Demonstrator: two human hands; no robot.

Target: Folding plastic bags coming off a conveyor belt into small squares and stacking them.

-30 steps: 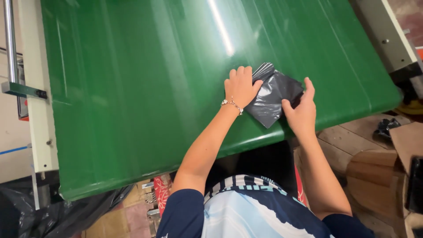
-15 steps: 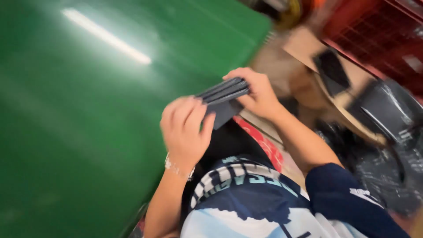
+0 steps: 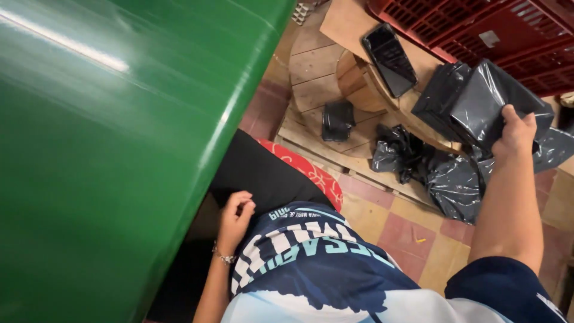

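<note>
My right hand (image 3: 515, 133) reaches out to the right and grips a folded black plastic bag (image 3: 478, 98), holding it over a pile of similar black bags (image 3: 445, 179) on the floor. My left hand (image 3: 234, 216), with a bracelet on its wrist, rests by my lap next to the edge of the green table (image 3: 107, 149). Its fingers are curled and hold nothing.
A wooden pallet (image 3: 311, 66) lies on the tiled floor. A dark phone (image 3: 390, 58) rests on cardboard, and a small black packet (image 3: 338, 119) lies on the pallet. A red plastic crate (image 3: 508, 30) stands at the top right.
Both hands have left the green table. The folded black bag went off to the right in my right hand, my left hand dropped to my lap, and my view swung right towards the floor.
</note>
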